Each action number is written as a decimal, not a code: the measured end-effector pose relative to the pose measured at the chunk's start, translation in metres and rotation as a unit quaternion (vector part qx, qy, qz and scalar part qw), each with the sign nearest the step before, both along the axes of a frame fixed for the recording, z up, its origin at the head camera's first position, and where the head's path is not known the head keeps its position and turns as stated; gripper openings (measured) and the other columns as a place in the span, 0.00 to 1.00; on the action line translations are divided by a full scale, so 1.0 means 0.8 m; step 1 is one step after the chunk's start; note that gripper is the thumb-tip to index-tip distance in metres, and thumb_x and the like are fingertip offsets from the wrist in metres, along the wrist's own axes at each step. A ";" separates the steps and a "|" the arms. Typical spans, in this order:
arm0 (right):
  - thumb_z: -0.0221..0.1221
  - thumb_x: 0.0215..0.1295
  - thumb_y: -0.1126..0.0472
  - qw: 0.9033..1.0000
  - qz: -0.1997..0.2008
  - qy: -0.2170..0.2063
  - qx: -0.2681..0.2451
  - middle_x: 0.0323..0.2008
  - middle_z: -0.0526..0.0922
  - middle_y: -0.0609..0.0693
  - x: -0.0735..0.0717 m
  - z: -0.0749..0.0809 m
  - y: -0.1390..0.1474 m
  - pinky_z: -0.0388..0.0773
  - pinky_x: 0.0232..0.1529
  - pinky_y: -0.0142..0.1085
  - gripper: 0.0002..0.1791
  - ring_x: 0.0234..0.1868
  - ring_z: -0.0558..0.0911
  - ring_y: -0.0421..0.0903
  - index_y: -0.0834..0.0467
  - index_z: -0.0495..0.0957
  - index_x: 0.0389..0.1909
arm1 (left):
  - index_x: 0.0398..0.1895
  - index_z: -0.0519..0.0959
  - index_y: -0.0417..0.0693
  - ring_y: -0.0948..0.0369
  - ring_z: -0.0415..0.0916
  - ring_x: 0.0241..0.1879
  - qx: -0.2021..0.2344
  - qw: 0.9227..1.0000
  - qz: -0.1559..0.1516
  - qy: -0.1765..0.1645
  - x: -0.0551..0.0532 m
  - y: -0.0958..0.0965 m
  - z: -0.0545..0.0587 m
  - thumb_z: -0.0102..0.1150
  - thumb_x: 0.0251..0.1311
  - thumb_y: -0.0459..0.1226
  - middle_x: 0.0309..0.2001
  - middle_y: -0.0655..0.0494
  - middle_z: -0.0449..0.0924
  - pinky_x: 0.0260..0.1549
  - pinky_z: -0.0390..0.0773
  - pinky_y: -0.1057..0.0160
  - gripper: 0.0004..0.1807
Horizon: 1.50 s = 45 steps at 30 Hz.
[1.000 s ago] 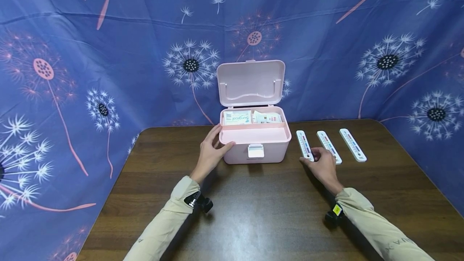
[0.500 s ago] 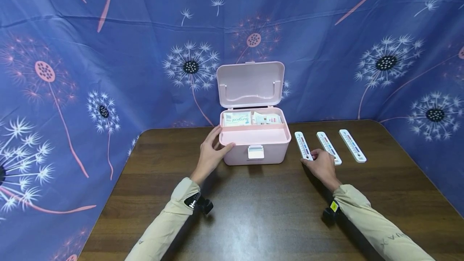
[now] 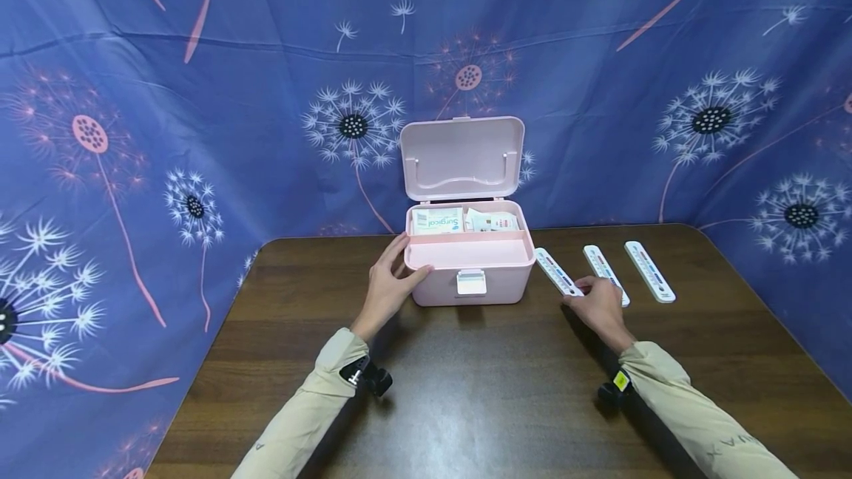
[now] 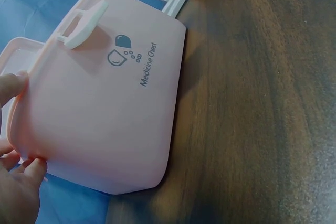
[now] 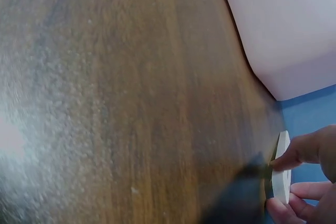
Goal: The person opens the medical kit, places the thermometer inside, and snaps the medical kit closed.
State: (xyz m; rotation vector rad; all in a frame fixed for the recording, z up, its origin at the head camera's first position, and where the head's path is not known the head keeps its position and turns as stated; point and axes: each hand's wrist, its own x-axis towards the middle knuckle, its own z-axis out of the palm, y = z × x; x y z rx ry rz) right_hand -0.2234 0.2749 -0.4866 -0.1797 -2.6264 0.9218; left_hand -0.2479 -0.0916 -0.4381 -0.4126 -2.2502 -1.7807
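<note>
A pale pink medicine chest stands with its lid raised. My left hand holds it by the front left corner, thumb at the rim and fingers along the side; in the left wrist view the hand shows at the chest's edge. With thumb and fingertips, my right hand pinches the near end of a white thermometer with a coloured scale. The thermometer slants, its far end close to the chest's right side. In the right wrist view its edge shows between the fingers.
Two more thermometers lie to the right, one partly behind my right hand, the other farther off. In the chest's rear section sit a Surgical box and a white packet. A blue curtain hangs behind the table.
My right hand has shifted slightly right and turned the thermometer, so its far end has swung left toward the chest. My left hand has stayed on the chest.
</note>
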 end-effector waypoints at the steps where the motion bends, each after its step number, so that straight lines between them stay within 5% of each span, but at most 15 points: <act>1: 0.72 0.37 0.66 1.000 0.002 0.002 0.002 0.27 0.83 0.64 0.000 0.000 0.001 0.69 0.32 0.44 0.20 0.30 0.78 0.58 0.73 0.81 0.33 | 0.65 0.66 0.36 0.58 0.61 0.66 0.000 1.000 -0.002 0.001 0.001 0.000 0.001 0.72 0.49 0.39 0.69 0.49 0.61 0.58 0.69 0.64 0.40; 12: 0.71 0.38 0.66 0.999 0.025 0.007 0.018 0.27 0.83 0.62 0.002 0.005 0.008 0.69 0.28 0.42 0.18 0.30 0.79 0.57 0.70 0.83 0.34 | 0.63 0.64 0.26 0.47 0.59 0.66 -0.004 1.000 -0.015 0.000 0.026 0.003 0.040 0.69 0.50 0.30 0.68 0.36 0.59 0.59 0.68 0.50 0.37; 45: 0.70 0.43 0.66 0.998 0.048 0.037 0.035 0.30 0.81 0.62 0.011 0.034 0.022 0.68 0.27 0.38 0.16 0.27 0.77 0.50 0.67 0.84 0.36 | 0.64 0.64 0.28 0.48 0.60 0.66 0.001 1.000 -0.024 0.006 0.023 0.001 0.034 0.70 0.51 0.32 0.68 0.37 0.59 0.59 0.69 0.52 0.38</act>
